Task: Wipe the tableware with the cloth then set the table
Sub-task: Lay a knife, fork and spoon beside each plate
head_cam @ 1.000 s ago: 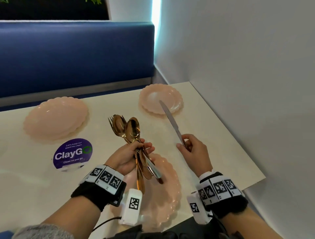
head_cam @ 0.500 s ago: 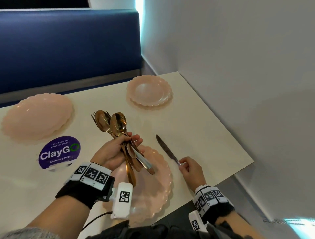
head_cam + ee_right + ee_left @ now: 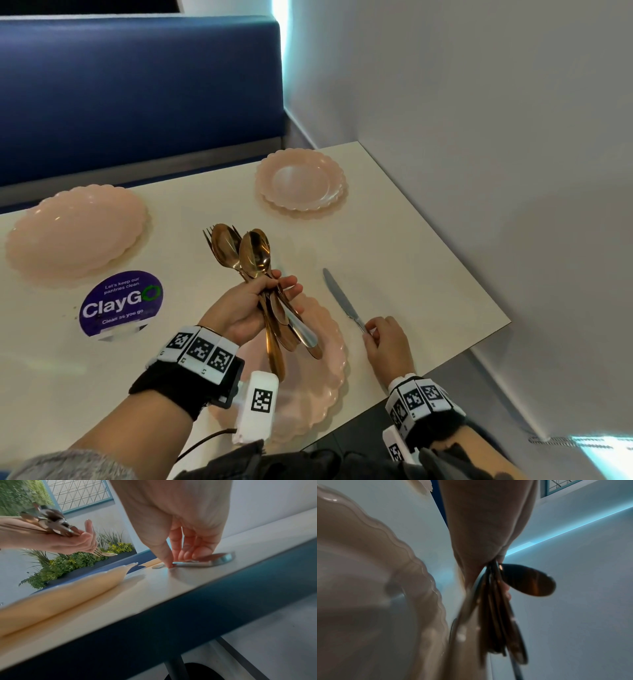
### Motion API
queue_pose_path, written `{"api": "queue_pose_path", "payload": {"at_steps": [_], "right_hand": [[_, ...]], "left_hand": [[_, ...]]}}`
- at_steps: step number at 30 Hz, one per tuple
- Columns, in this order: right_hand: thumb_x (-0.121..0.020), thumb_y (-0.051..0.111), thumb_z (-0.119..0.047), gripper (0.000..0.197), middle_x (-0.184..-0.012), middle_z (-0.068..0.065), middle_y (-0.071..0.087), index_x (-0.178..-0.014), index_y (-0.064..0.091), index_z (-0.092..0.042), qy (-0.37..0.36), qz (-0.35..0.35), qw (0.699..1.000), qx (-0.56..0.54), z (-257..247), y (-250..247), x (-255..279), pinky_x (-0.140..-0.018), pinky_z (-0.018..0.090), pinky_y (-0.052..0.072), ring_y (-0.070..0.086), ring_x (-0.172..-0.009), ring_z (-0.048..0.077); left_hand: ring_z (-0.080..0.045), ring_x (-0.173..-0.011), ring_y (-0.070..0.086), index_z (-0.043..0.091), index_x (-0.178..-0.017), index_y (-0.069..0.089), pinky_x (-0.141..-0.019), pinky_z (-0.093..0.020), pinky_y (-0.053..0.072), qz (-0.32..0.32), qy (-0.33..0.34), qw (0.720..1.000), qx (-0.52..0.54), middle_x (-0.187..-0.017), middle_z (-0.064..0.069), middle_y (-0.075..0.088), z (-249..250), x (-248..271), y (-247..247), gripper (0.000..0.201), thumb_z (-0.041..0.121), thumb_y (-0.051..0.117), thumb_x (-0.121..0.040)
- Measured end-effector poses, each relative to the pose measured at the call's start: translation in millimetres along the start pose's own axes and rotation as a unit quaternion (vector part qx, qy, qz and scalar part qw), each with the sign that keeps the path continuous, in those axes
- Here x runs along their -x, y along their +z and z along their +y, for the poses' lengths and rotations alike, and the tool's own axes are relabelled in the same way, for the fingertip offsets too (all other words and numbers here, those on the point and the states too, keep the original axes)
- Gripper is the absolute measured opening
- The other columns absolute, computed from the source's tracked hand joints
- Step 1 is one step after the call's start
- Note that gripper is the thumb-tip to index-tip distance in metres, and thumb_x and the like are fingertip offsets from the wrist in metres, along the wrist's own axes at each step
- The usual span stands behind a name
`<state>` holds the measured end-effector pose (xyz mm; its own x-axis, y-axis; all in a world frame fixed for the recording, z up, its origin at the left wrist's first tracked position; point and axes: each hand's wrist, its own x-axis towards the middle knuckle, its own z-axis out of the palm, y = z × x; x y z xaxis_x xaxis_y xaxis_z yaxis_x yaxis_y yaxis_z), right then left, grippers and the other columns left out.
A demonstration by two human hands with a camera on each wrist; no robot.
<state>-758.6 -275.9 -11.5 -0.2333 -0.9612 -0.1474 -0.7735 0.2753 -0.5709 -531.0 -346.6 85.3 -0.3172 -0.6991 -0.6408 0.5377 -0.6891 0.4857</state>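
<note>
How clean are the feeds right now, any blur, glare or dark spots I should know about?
Head view: sharp, evenly lit, cyan glow along the wall corner; knife clear. Left wrist view: dim and smeared; cutlery bundle silhouetted, near plate blurred. Right wrist view: right hand fairly sharp, table edge streaked.

The three plates are pale pink with scalloped rims: the nearest (image 3: 318,387), one at far left (image 3: 75,233), one at far right (image 3: 301,183); the table (image 3: 411,260) is cream; the bundle of spoons and forks (image 3: 253,253) is shiny copper-gold, with one silver handle among them; the knife (image 3: 339,298) is silver; the round sticker (image 3: 121,303) is purple with white lettering and a green ring; the bench back (image 3: 137,92) is deep blue; the wall (image 3: 479,120) is pale grey; the wristbands (image 3: 198,353) are black, carrying white tags with black square patterns; the plants (image 3: 68,562) are green with yellow tips.
</note>
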Motion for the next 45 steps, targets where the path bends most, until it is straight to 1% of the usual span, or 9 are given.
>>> {"api": "queue_pose_path", "payload": {"at_steps": [14, 18, 23, 27, 29, 33, 40, 42, 45], "right_hand": [[-0.088, 0.054, -0.010, 0.018, -0.092, -0.001, 0.046, -0.105, 0.058, -0.008, -0.005, -0.003, 1.000, 0.024, 3, 2, -1, -0.079, 0.032, 0.044, 0.048, -0.088, 0.020], [-0.088, 0.057, -0.015, 0.022, -0.098, 0.006, 0.053, -0.109, 0.058, -0.008, -0.005, -0.010, 0.999, 0.034, -3, -5, -1, -0.082, 0.036, 0.045, 0.050, -0.094, 0.025], [-0.087, 0.059, -0.012, 0.015, -0.090, 0.001, 0.052, -0.102, 0.062, -0.009, -0.083, 0.073, 0.993, -0.032, -44, -40, -13, -0.076, 0.027, 0.038, 0.050, -0.085, 0.018], [-0.087, 0.061, -0.013, 0.011, -0.080, 0.000, 0.055, -0.089, 0.070, -0.008, -0.155, 0.039, 0.982, -0.100, -96, -56, -27, -0.068, 0.012, 0.039, 0.051, -0.069, 0.008], [-0.090, 0.058, -0.020, 0.018, -0.083, -0.001, 0.055, -0.094, 0.072, -0.010, -0.130, -0.027, 0.986, -0.097, -115, -55, -37, -0.067, 0.009, 0.036, 0.051, -0.074, 0.008], [-0.095, 0.050, -0.020, 0.023, -0.084, -0.006, 0.063, -0.102, 0.071, -0.013, -0.040, -0.162, 0.962, -0.216, -135, -55, -48, -0.077, 0.023, 0.042, 0.056, -0.083, 0.008], [-0.097, 0.044, -0.011, 0.026, -0.073, -0.002, 0.060, -0.085, 0.067, -0.017, 0.054, -0.297, 0.875, -0.379, -132, -50, -52, -0.057, 0.021, 0.037, 0.052, -0.064, 0.010], [-0.096, 0.045, -0.009, 0.023, -0.073, 0.000, 0.058, -0.087, 0.066, -0.014, 0.064, -0.297, 0.869, -0.391, -133, -49, -50, -0.057, 0.022, 0.038, 0.051, -0.062, 0.010], [-0.092, 0.052, -0.012, 0.011, -0.076, 0.000, 0.057, -0.096, 0.062, -0.015, 0.035, -0.151, 0.933, -0.324, -138, -51, -44, -0.062, 0.023, 0.042, 0.052, -0.068, 0.011]], "left_hand": [[-0.023, -0.067, 0.073, 0.010, -0.091, 0.052, -0.061, -0.047, 0.057, -0.023, -0.010, 1.000, 0.005, -0.074, -0.010, 0.073, -1, 3, 1, 0.018, 0.005, 0.036, -0.097], [-0.024, -0.073, 0.073, 0.009, -0.097, 0.053, -0.065, -0.047, 0.057, -0.040, -0.010, 0.999, 0.004, -0.082, -0.011, 0.074, 0, 1, -2, 0.020, 0.004, 0.034, -0.097], [-0.025, -0.079, 0.073, 0.010, -0.094, 0.052, -0.070, -0.049, 0.056, -0.066, -0.007, 0.998, -0.014, -0.090, -0.011, 0.075, -1, 0, -1, 0.023, 0.001, 0.031, -0.096], [-0.022, -0.081, 0.073, 0.011, -0.102, 0.055, -0.072, -0.045, 0.057, -0.085, -0.013, 0.995, -0.048, -0.094, -0.008, 0.075, 0, -1, 3, 0.023, 0.001, 0.035, -0.096], [-0.018, -0.077, 0.073, 0.012, -0.106, 0.057, -0.071, -0.040, 0.058, -0.099, -0.024, 0.992, -0.069, -0.093, -0.007, 0.075, 0, 0, 5, 0.024, 0.003, 0.038, -0.095], [-0.013, -0.067, 0.069, 0.012, -0.110, 0.059, -0.064, -0.032, 0.057, -0.129, -0.046, 0.986, -0.095, -0.093, -0.006, 0.074, -1, 1, 7, 0.026, 0.004, 0.041, -0.094], [-0.011, -0.061, 0.067, 0.009, -0.106, 0.058, -0.058, -0.028, 0.056, -0.128, -0.053, 0.986, -0.096, -0.090, -0.006, 0.074, -3, 0, 3, 0.021, 0.007, 0.040, -0.094], [-0.012, -0.062, 0.069, 0.009, -0.104, 0.057, -0.059, -0.028, 0.057, -0.121, -0.056, 0.987, -0.095, -0.088, -0.008, 0.074, -4, 0, 4, 0.019, 0.007, 0.040, -0.095], [-0.014, -0.062, 0.069, 0.010, -0.098, 0.056, -0.062, -0.028, 0.058, -0.098, -0.040, 0.991, -0.083, -0.078, -0.009, 0.073, -5, -2, 6, 0.015, 0.007, 0.042, -0.096]]}}
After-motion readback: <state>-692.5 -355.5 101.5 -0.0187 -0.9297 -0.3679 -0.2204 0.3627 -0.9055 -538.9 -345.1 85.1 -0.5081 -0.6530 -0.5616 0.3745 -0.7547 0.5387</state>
